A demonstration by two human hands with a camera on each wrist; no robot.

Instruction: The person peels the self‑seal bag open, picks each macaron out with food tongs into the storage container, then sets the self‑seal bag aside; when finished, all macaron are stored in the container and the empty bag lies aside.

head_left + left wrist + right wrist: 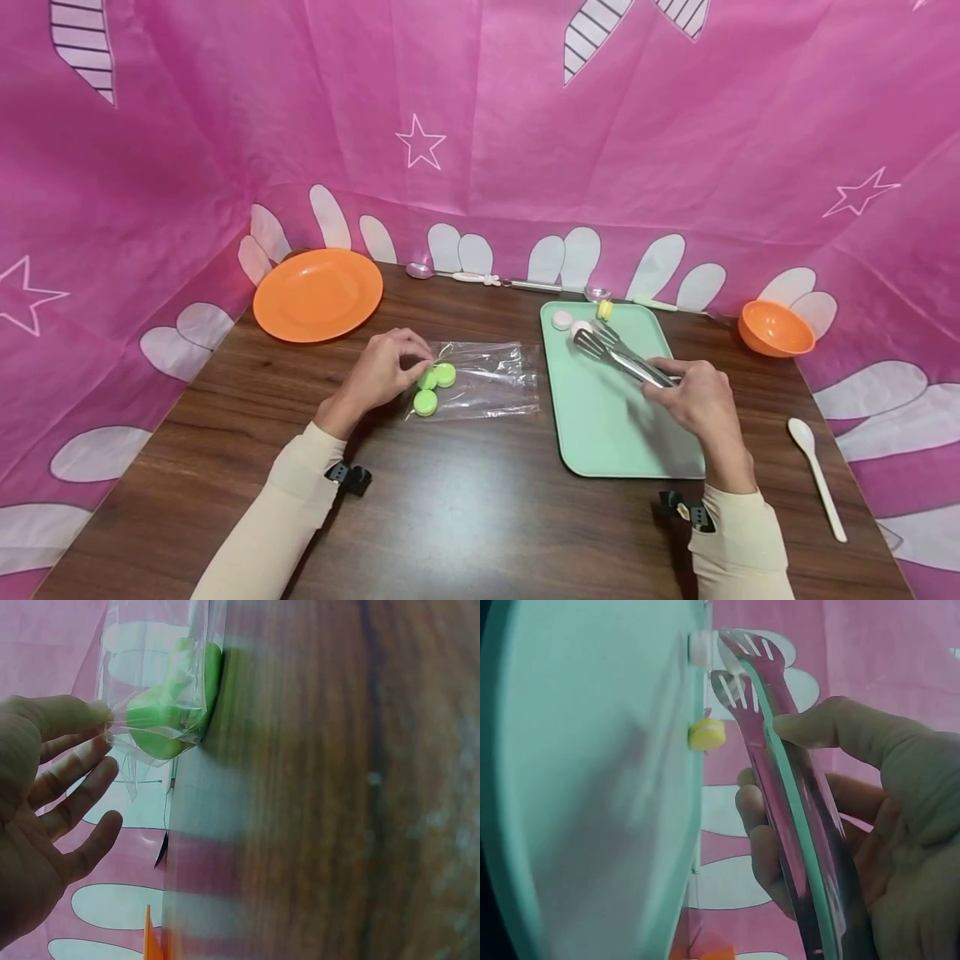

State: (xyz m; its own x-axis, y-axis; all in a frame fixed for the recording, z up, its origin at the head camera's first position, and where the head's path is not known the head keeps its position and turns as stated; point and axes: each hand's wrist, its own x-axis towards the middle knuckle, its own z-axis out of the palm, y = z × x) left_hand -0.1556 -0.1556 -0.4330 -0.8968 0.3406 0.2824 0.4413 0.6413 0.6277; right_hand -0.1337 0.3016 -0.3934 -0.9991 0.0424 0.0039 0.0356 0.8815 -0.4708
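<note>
Left hand [378,371] left of center, fingers pinching left end of clear bag [487,382] mid-frame on counter [450,500], other fingers spread, green discs [425,403] inside, right hand [697,400] center-right, fingers gripping metal tongs [636,367], tips angled up-left over mint tray [600,442]

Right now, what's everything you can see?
Woodgrain table: 1, brown, underneath
Patterned cloth: count unclear, pink, behind
Flat round plate: 1, orange, back left
Round bowl: 1, orange, back right
Long spoon: 1, white, right
Thin cutlery: about 3, mixed, back
Rectangular tray: 1, mint, centre right
Round pale macarons: 2, pinkish, tray's far end
Yellow macaron: 1, yellow, tray's far end
Metal tongs: 1, silver, over tray
Plastic bag: 1, clear, centre
Round green macarons: 3, green, inside bag
Wrist devices: 2, black, on wrists
Left hand: 1, bare, pinching bag
Right hand: 1, bare, holding tongs
Sleeves: 2, cream, on arms
</note>
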